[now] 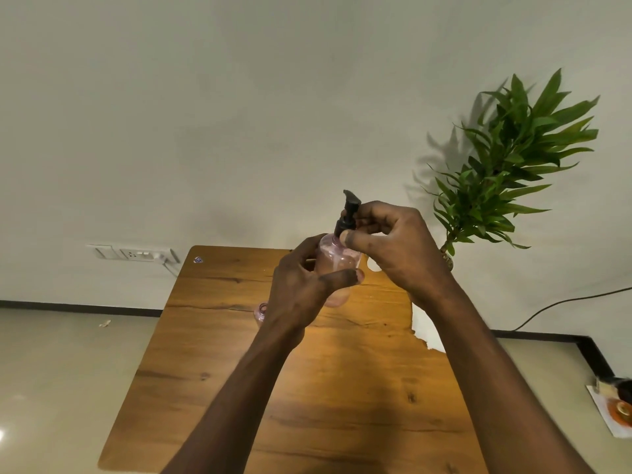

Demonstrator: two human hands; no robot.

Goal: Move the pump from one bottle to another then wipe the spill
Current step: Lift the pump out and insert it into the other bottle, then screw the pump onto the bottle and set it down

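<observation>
I hold a clear pink bottle up above the wooden table. My left hand is wrapped around its body. A black pump sits in the bottle's neck, tilted a little, and my right hand pinches the pump's collar with thumb and fingers. A second pink bottle with an open neck stands on the table, mostly hidden behind my left wrist. A white cloth or paper lies at the table's right edge, partly hidden by my right forearm.
A green leafy plant stands at the back right near the wall. A socket strip is on the wall at left. A dark cable runs along the right wall. Small objects lie on a white sheet on the floor, far right.
</observation>
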